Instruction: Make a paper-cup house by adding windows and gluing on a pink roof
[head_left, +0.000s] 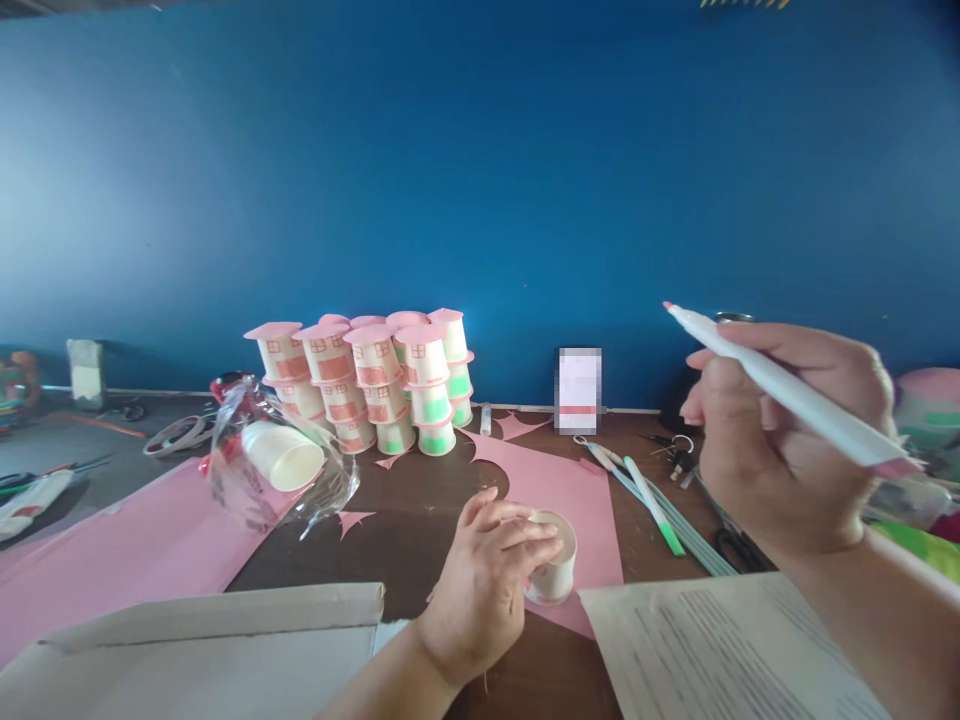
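Note:
My left hand [487, 575] is closed round a small white paper cup [556, 578] that stands upside down on a sheet of pink paper [559, 490] on the brown table. My right hand [780, 430] is raised at the right, fingers wrapped round a white marker [780, 388] whose tip points up and left. The two hands are well apart.
A stack of decorated cups with pink lids [375, 385] stands against the blue wall. A clear plastic bag with plain cups [281, 460] lies on a large pink sheet [112, 555]. A cardboard box [217, 650] and printed paper [720, 650] are nearest me. Markers and scissors [660, 505] lie at right.

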